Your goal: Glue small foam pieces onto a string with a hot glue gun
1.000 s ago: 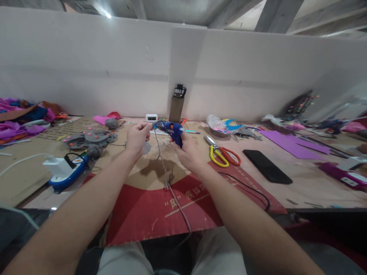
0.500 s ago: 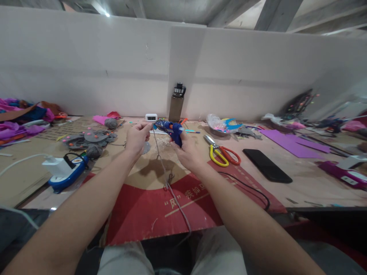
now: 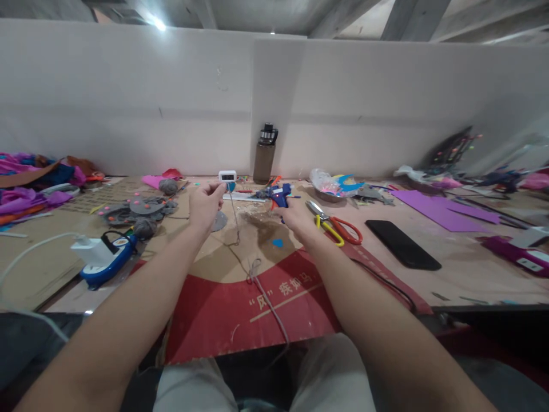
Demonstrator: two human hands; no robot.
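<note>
Between its pinched fingertips my left hand has a small blue piece, held above the cardboard. A grey yarn hangs down from it, loops loosely on the red part of the cardboard sheet and runs over its near edge. My right hand grips a blue hot glue gun, its nozzle pointing left, apart from the blue piece. Under my left fingers lies a grey disc. A small blue scrap rests on the cardboard between my hands.
Scissors and a black phone lie to the right, near purple sheets. A dark bottle and a small white display stand at the back. Left are a blue power strip and grey yarn pieces.
My right hand has drawn the glue gun rightward, away from my left hand. The blue piece at my left fingertips and the blue scrap on the cardboard now show.
</note>
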